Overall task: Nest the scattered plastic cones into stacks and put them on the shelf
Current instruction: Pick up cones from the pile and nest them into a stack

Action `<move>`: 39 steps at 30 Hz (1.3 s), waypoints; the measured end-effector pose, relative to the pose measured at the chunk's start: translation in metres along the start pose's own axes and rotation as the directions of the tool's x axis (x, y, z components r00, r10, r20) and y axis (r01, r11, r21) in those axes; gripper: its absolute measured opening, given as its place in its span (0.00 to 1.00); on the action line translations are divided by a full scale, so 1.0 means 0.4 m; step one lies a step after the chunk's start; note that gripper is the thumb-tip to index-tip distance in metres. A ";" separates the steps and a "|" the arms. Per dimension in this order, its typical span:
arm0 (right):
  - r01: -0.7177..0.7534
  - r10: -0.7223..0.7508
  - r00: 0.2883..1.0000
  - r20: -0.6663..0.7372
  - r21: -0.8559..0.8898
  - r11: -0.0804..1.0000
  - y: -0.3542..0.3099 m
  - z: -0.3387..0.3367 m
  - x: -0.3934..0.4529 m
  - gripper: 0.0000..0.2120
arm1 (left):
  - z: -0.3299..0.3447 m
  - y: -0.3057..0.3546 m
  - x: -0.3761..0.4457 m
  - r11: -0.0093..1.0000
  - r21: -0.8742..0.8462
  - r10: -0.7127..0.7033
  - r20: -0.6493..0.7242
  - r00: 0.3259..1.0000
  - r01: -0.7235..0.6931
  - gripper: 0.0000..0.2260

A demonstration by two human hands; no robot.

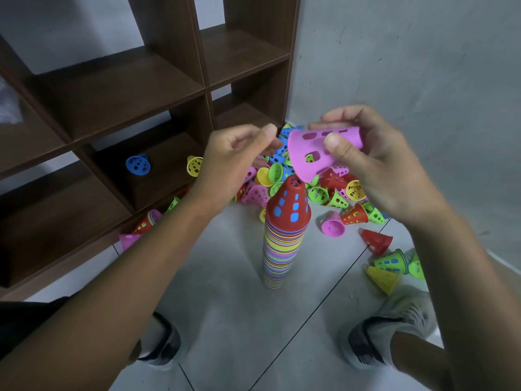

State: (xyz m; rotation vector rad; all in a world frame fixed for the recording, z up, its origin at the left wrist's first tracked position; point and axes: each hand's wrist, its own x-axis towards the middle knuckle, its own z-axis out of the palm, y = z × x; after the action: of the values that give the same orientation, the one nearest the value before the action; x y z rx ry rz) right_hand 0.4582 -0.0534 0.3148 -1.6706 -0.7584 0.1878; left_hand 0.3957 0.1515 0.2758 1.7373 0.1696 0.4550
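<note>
Pink cone (318, 152) sits pinched in the right hand (366, 162), thumb on its near wall and fingers over the top, just above the tall stack (282, 244) on the floor (225, 320); its long axis lies nearly level, narrow tip toward the right, wide mouth toward the left hand (236, 159), probably so it can be tipped down over the red top cone (290, 204); the left hand hovers beside the mouth, fingers loosely curled, grasping nothing; loose cones (332, 193) lie scattered beyond both hands; the shelf (205, 88) stands past the left hand, a blue cone (138, 165) inside one compartment.
</note>
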 end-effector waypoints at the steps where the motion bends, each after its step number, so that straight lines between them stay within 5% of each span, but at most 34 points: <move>1: -0.011 0.012 0.999 0.041 -0.037 0.999 -0.002 -0.002 -0.001 0.17 | -0.010 -0.010 0.005 1.000 0.026 0.000 -0.022 1.000 0.001 0.13; 13: -0.089 0.151 0.953 0.262 -0.234 0.968 0.074 0.078 -0.016 0.21 | -0.044 -0.080 0.024 0.988 0.154 0.022 -0.066 0.998 -0.012 0.09; 16: -0.129 0.161 0.951 0.263 -0.135 0.982 0.084 0.075 -0.016 0.23 | -0.037 -0.098 0.027 0.984 0.176 0.009 -0.026 1.000 -0.004 0.09; 18: -0.150 0.152 0.969 0.194 -0.022 0.988 0.100 0.067 -0.014 0.19 | -0.031 -0.118 0.032 0.983 0.183 -0.015 -0.013 1.000 0.017 0.08; 21: -0.203 0.203 0.979 0.010 -0.011 0.979 0.156 0.051 -0.007 0.28 | -0.024 -0.167 0.045 0.979 0.200 -0.050 0.007 0.999 0.047 0.07; 26: -0.387 0.378 0.906 -0.190 -0.014 0.922 0.303 0.027 0.007 0.25 | -0.022 -0.263 0.070 0.962 0.254 -0.121 0.057 0.991 0.103 0.05; 39: -0.554 0.544 0.794 -0.273 0.045 0.831 0.603 -0.006 0.124 0.20 | 0.012 -0.451 0.213 0.914 0.346 -0.238 0.039 0.971 0.210 0.03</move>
State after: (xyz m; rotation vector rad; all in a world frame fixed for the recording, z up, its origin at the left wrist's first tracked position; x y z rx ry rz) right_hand 0.5883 -0.0401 0.1059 -1.8715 -0.0446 0.3410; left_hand 0.4994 0.2174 0.1183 2.0423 0.4063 0.1920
